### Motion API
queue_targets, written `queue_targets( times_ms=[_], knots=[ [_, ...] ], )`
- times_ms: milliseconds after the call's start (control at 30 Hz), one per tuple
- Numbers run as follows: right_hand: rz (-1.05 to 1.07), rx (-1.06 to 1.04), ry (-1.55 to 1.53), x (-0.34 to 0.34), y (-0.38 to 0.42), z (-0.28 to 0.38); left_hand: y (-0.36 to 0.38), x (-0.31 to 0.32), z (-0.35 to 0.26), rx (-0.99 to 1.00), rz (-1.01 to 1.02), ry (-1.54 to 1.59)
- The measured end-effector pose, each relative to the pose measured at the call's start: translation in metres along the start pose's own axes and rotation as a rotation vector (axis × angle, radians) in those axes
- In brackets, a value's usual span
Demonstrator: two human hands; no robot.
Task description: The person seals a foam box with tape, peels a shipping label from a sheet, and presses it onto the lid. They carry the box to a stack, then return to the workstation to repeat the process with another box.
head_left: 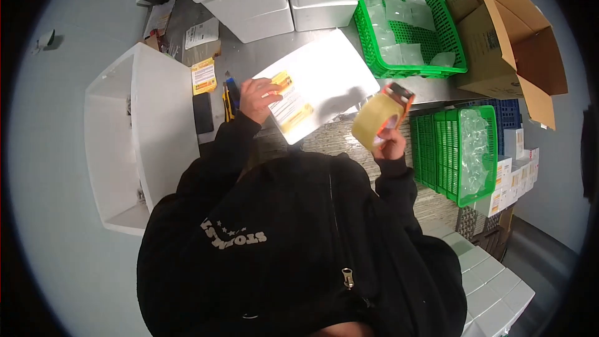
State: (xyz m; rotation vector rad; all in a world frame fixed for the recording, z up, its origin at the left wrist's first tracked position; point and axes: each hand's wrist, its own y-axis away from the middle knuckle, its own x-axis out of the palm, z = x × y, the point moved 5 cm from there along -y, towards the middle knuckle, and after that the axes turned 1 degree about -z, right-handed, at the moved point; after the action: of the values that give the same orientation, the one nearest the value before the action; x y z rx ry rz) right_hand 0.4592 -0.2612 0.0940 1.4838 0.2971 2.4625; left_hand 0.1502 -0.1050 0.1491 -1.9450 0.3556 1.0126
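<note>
A white foam box (331, 65) sits slanted at the front edge of the metal table, with a yellow-and-white label (290, 100) along its left side. My left hand (257, 101) grips the box at that left edge, fingers laid over the label. On the right, my right hand (392, 143) is closed around a tape dispenser (399, 95) loaded with a wide roll of clear packing tape (374, 122). The tape end of the dispenser is close to the box's right corner. Blue and yellow utility knives (229, 98) lie just left of my left hand.
White foam boxes (249, 6) are stacked at the back, and a large one (115, 143) stands left. Green crates (458, 65) of clear ice packs, an open cardboard box (493, 43) and small white cartons (515, 171) are right. A dark phone-like slab (203, 113) lies near the knives.
</note>
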Motion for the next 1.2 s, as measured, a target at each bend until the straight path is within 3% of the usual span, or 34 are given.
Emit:
queue_targets(
  times_ms=[67, 200, 333, 367, 467, 533, 600, 700, 800, 933, 967, 1067, 1200],
  knots=[
    [-0.052, -0.061, 0.035, -0.019, 0.007, 0.003, 0.009, 0.012, 0.018, 0.029, 0.058, 0.063],
    [-0.055, -0.15, 0.029, -0.023, 0.015, 0.002, -0.001, 0.011, 0.027, -0.097, 0.055, 0.118],
    [0.04, -0.209, -0.023, 0.012, 0.014, -0.007, -0.001, 0.01, 0.02, -0.087, 0.236, -0.039],
    [-0.112, -0.239, 0.012, 0.021, 0.016, -0.01, 0.0, 0.006, 0.018, -0.131, 0.3, -0.065],
    [-0.055, -0.214, 0.031, 0.015, 0.012, -0.019, 0.002, 0.002, -0.01, -0.292, 0.611, -0.126],
    [-0.084, -0.236, 0.098, 0.012, 0.012, -0.021, 0.003, -0.001, -0.039, -0.266, 0.556, 0.072],
    [-0.077, -0.246, 0.144, 0.015, 0.012, -0.022, -0.01, -0.01, -0.054, -0.205, 0.52, 0.339],
    [-0.096, -0.221, 0.155, 0.023, 0.016, -0.022, -0.019, 0.015, -0.044, 0.289, 0.498, 0.167],
    [-0.061, -0.202, 0.146, 0.023, 0.014, -0.021, -0.012, 0.034, -0.034, 0.362, 0.655, -0.058],
    [-0.092, -0.211, 0.206, 0.02, 0.02, -0.017, 0.003, 0.023, -0.041, -0.115, 0.818, -0.076],
    [-0.089, -0.208, 0.195, 0.022, 0.023, -0.016, 0.008, 0.024, -0.04, -0.193, 0.82, -0.035],
    [-0.089, -0.21, 0.279, 0.014, 0.026, -0.018, 0.016, 0.02, -0.035, -0.133, 0.539, -0.109],
    [-0.088, -0.31, 0.533, 0.006, 0.027, -0.021, 0.014, 0.024, -0.014, -0.08, 0.479, 0.006]
  ],
)
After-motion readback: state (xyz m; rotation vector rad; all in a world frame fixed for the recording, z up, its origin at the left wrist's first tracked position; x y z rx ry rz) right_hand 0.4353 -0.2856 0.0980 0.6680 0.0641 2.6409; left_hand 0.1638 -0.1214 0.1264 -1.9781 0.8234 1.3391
